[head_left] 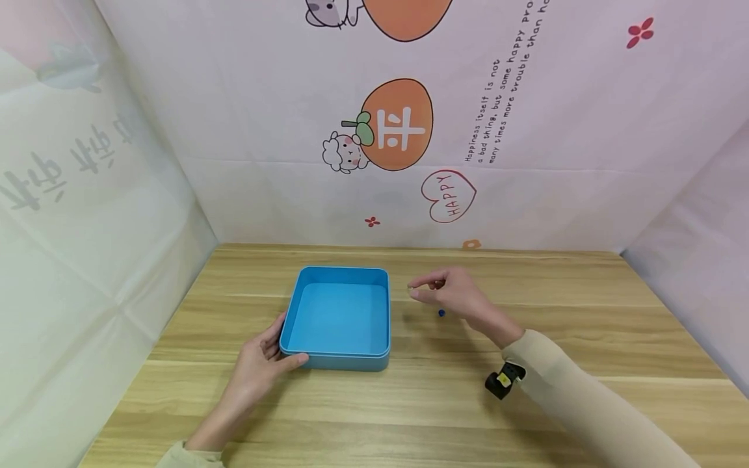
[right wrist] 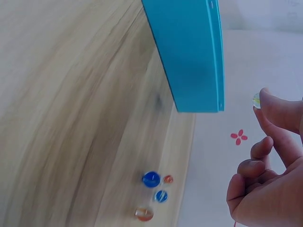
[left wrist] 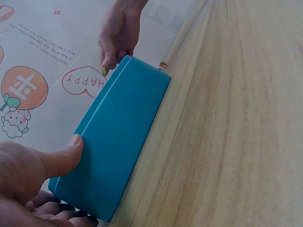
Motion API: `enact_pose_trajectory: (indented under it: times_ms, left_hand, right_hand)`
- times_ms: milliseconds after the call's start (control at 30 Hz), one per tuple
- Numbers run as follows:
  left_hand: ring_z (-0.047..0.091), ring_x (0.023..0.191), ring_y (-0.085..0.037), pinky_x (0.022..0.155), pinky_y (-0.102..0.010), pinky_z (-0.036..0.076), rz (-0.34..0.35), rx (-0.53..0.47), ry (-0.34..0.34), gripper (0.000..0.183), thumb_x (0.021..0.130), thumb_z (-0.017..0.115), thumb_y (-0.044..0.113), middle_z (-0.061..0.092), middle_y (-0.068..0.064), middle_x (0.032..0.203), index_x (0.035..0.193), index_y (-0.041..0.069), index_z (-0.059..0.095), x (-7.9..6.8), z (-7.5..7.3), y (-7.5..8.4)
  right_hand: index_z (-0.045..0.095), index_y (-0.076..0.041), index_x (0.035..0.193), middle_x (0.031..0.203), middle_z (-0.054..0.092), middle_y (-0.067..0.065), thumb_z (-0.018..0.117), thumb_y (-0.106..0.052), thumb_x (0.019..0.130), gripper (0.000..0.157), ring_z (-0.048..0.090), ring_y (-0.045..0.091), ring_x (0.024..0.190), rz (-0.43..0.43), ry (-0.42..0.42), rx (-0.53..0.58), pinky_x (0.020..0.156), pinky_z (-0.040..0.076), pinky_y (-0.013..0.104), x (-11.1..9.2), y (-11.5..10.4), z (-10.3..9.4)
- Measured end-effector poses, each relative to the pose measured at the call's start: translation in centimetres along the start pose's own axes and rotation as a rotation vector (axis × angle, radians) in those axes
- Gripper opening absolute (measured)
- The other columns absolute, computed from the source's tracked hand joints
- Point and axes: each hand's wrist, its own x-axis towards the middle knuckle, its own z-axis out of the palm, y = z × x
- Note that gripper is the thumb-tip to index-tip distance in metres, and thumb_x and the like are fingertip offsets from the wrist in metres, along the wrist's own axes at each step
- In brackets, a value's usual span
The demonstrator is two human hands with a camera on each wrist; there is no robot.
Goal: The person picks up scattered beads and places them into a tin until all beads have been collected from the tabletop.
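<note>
A square blue plastic box [head_left: 348, 361] rests on the wooden table, its open side up. My left hand [head_left: 254, 370] grips its near left corner, with the thumb on the front wall and the fingers along the left side. To the right of the box and above the table, my right hand [head_left: 456, 296] pinches a clear marble with a yellow-green swirl [right wrist: 256, 100] between thumb and index finger. In the right wrist view, a dark blue marble [right wrist: 151, 179], a blue-and-clear marble [right wrist: 161, 196] and two orange-red marbles [right wrist: 144, 214] lie on the table.
The wooden table [head_left: 433, 403] meets a white printed cloth backdrop [head_left: 263, 195] behind the box. More white cloth [head_left: 88, 260] hangs along the left and right sides. A small black camera [head_left: 500, 382] is worn on the right wrist.
</note>
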Motion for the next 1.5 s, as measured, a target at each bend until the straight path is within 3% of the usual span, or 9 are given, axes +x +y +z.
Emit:
enact_pose_trajectory:
  times_ms: [700, 1100, 1500]
  left_hand:
    - [0.036, 0.149, -0.038, 0.113, -0.041, 0.041, 0.022, 0.016, 0.003, 0.094, 0.090, 0.087, 0.008, 0.028, -0.021, 0.167, 0.163, -0.003, 0.029, 0.0, -0.1, -0.1]
    - [0.035, 0.150, -0.037, 0.114, -0.041, 0.040, 0.023, 0.005, -0.005, 0.094, 0.090, 0.087, 0.009, 0.027, -0.020, 0.168, 0.164, -0.002, 0.029, 0.0, -0.1, -0.1]
    - [0.036, 0.149, -0.037, 0.114, -0.042, 0.041, 0.028, 0.015, -0.008, 0.094, 0.090, 0.086, 0.010, 0.027, -0.020, 0.168, 0.164, -0.002, 0.029, 0.1, -0.1, -0.1]
  right_hand:
    - [0.085, -0.009, 0.106, 0.083, 0.057, 0.006, 0.083, -0.017, 0.094, 0.015, 0.049, 0.028, 0.081, -0.086, -0.053, 0.075, 0.067, 0.037, 0.034, 1.4, -2.6, 3.1]
    - [0.085, -0.008, 0.104, 0.092, 0.069, 0.002, 0.083, -0.015, 0.095, 0.012, 0.052, 0.024, 0.078, -0.133, -0.076, 0.059, 0.064, 0.039, 0.030, 2.4, -3.8, 5.1]
    - [0.086, -0.008, 0.104, 0.095, 0.070, 0.001, 0.084, -0.014, 0.093, 0.012, 0.052, 0.022, 0.077, -0.145, -0.104, 0.045, 0.060, 0.039, 0.027, 3.3, -5.0, 7.5]
